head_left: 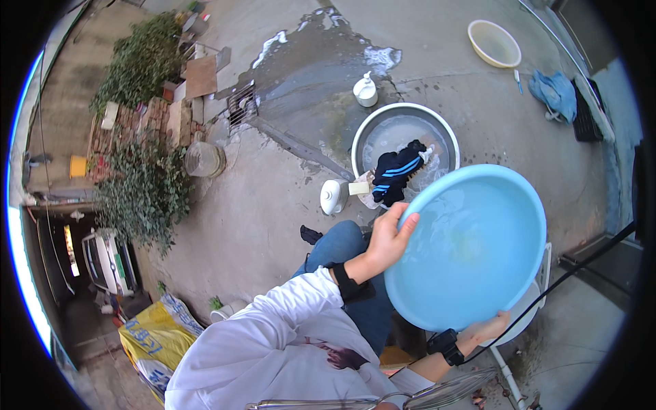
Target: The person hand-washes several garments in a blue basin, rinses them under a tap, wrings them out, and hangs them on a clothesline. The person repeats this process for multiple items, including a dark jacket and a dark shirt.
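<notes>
A light-blue plastic basin [476, 246] is tilted in front of me, held by its rim. My left hand [387, 241] grips the left side with the thumb over the edge. My right hand [484, 330] is at the lower rim, its fingers partly hidden by the basin. Shiny streaks show inside, but how much water it holds I cannot tell. Just beyond stands a grey metal-looking basin [446, 119] with sudsy water. Dark clothing with blue stripes [397, 171] lies over its near edge. Beside the clothing is a pale soap bar [358, 188].
A white pump bottle [365, 91] and a white jug [333, 197] stand near the grey basin. Foamy water wets the concrete [307, 61] toward a drain grate [242, 105]. A cream basin [494, 44] is farther off. A black cable [558, 292] crosses at right, above a white stool [523, 320].
</notes>
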The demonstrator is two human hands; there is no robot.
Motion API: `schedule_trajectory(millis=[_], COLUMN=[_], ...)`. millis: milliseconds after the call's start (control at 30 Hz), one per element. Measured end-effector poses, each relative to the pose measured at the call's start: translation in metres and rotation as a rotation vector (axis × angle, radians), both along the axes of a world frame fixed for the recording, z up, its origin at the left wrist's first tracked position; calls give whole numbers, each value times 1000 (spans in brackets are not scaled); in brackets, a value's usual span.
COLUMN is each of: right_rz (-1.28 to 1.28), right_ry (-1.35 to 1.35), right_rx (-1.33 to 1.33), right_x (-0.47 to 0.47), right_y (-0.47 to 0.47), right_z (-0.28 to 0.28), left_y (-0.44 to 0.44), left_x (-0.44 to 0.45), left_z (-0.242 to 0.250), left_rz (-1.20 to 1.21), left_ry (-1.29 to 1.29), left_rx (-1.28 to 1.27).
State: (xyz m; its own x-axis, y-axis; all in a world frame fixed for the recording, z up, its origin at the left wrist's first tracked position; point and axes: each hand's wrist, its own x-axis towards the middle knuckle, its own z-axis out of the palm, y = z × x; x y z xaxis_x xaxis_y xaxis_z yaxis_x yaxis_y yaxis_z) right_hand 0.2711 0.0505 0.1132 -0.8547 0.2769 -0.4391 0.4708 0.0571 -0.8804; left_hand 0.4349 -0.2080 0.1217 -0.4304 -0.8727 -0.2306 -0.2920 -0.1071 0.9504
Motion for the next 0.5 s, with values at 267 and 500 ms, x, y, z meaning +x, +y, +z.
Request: schedule_trajectory(millis=[267,500], right_rz=[172,163], right_ry=[71,105], right_rx=[-116,-75], right_x=[29,89], right_y=[-143,-264], right_z=[6,-22], left_y=[-86,-184], left_x=[92,175], left_z=[-5,-32], left_rz=[276,384], left_ry=[79,69], left_rx=[23,14])
